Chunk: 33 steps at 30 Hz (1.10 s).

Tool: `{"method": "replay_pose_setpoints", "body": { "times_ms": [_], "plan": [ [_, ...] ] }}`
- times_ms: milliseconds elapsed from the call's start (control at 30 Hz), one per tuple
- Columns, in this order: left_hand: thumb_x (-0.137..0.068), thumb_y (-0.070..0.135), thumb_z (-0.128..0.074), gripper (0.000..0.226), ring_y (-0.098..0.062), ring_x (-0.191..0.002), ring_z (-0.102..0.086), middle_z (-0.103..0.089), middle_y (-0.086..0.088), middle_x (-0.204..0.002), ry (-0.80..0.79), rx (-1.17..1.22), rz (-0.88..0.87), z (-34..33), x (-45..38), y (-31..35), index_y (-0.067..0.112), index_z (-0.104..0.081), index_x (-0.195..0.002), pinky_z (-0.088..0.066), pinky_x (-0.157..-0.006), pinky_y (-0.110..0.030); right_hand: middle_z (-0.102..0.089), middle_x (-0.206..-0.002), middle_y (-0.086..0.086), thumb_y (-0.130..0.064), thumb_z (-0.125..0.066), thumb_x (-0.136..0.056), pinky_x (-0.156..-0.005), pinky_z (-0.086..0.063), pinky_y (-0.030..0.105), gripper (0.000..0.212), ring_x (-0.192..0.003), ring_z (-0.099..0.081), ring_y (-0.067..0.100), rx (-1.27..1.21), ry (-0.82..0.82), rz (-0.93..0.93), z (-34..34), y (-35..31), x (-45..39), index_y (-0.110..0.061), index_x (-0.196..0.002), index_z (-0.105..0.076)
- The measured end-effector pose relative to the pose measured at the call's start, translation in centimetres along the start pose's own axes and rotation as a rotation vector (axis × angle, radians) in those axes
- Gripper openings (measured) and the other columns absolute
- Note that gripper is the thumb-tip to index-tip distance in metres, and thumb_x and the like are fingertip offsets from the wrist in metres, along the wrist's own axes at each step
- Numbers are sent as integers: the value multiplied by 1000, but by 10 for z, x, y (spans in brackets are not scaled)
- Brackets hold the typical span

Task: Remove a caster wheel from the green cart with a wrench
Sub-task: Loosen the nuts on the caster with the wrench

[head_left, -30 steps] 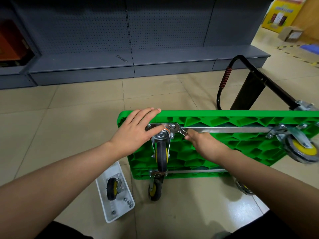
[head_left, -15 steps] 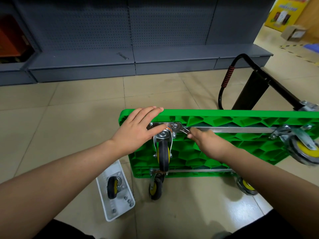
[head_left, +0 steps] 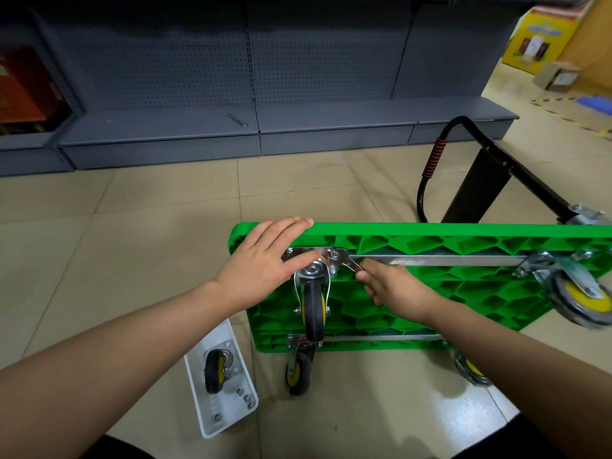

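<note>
Since the earlier frame the right hand (head_left: pixel 394 288), clenched round the slim silver wrench (head_left: pixel 351 264), swings it slightly toward 5 o'clock; keep its head seated on the bolt at the black-and-yellow caster wheel (head_left: pixel 314 306) while the flat left hand (head_left: pixel 265 261) braces the upturned green plastic cart (head_left: pixel 430 241).

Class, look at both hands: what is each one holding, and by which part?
The right hand grips the wrench by its handle end. The left hand holds nothing; it rests flat on the green cart.

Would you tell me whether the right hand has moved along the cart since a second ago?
Cannot tell: the right hand grips the wrench beside the caster, as before; the camera shifted.
</note>
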State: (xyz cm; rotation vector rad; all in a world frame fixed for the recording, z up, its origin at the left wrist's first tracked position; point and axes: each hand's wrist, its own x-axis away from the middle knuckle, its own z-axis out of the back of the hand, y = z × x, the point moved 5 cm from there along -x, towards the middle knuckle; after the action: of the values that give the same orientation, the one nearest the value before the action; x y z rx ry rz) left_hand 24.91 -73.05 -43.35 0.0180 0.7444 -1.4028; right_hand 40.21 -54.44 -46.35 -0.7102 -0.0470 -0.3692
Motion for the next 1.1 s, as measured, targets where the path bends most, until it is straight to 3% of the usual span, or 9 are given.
{"method": "replay_pose_setpoints", "body": {
  "times_ms": [133, 333, 500, 800, 1100],
  "plan": [
    [-85, 15, -78, 70, -36, -144, -38, -33, -16, -161, -12, 2, 3, -1, 0, -1, 35, -49, -146, -33, -115, -48, -62, -76, 13, -28, -44, -107, -64, -48, 40, 23, -61, -52, 18, 26, 27, 27, 2, -2, -1, -18, -87, -47],
    [-89, 20, -73, 64, -36, -143, -40, -34, -16, -160, 7, 6, -3, 2, 0, -1, 35, -49, -146, -34, -114, -48, -59, -73, 9, -36, -44, -106, -69, -48, 49, 24, -69, -55, 33, 217, 76, 97, 13, -5, 1, -16, -96, -51],
    [-90, 21, -72, 61, -35, -143, -39, -35, -15, -160, 11, 12, 1, 2, -1, -1, 35, -50, -146, -32, -114, -47, -55, -74, 0, -47, -36, -106, -63, -45, 42, 30, -73, -55, 30, 410, 100, 124, 28, -14, 4, -21, -100, -51],
    [-92, 22, -70, 59, -36, -144, -39, -34, -16, -161, 0, 19, 3, 4, -1, 0, 34, -50, -146, -30, -115, -47, -70, -99, 4, -66, -33, -98, -66, -39, 34, 47, -96, -66, 34, 822, 234, 129, 66, -42, 7, -29, -103, -61],
    [-90, 21, -72, 60, -37, -143, -39, -35, -16, -160, 1, 21, 6, 7, -1, 0, 34, -51, -144, -29, -115, -47, -69, -93, 5, -65, -35, -99, -63, -36, 34, 42, -91, -67, 36, 807, 259, 111, 63, -43, 13, -27, -101, -55]
  ]
}}
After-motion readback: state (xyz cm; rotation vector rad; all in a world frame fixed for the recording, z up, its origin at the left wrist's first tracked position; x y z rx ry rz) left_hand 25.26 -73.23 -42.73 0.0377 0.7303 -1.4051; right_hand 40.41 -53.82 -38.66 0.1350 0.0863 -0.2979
